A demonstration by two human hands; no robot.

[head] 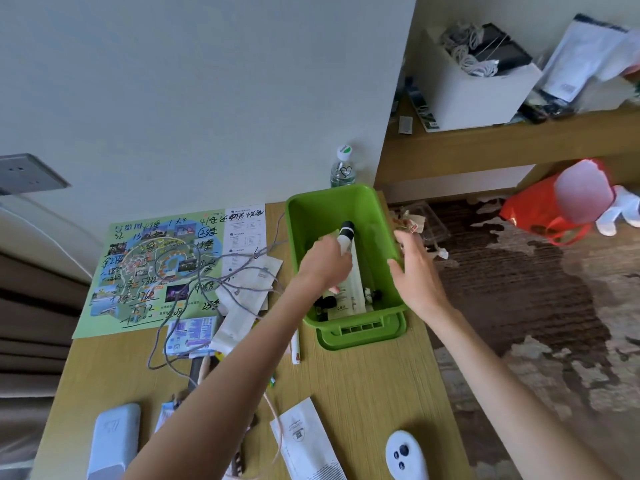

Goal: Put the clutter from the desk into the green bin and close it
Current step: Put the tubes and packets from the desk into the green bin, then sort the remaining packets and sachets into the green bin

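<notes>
**Head view: a light tube held over the bin, looser clutter waiting**

The left hand [325,261] is curled round a white tube [346,237] with a black cap. It grips the lower body, so the capped end points up and away from the wrist. The right hand [415,271] holds nothing. Its fingers are straight and spread at the right rim of the green bin [294,216], and I cannot tell whether they touch it.

The tube hangs over the bin's open top, between the two hands. Below the left hand a flat white packet [349,292] and some small black pieces [327,301] already lie inside. A slotted green part juts out at the bin's near end, toward the forearms. It may be the lid, though that is unclear.

The tube looks light, smooth and fairly stiff. A grip round its middle should suit it, and a short drop should do no harm.

Left of the left forearm lies a grey cable [194,282], limp and looped over paper packets [242,306] and a printed map [138,271]. The cable is best gathered in a bunch, or it will probably drag those sheets along. The sheets look thin and floppy, and are better pinched at an edge or folded.

Nearer the elbows, the desk [363,375] holds a white paper sleeve [308,441] and a white gadget [405,453] with dark buttons. The gadget seems hard and rounded, and perhaps slippery. A water bottle [343,168] stands beyond the bin.
</notes>
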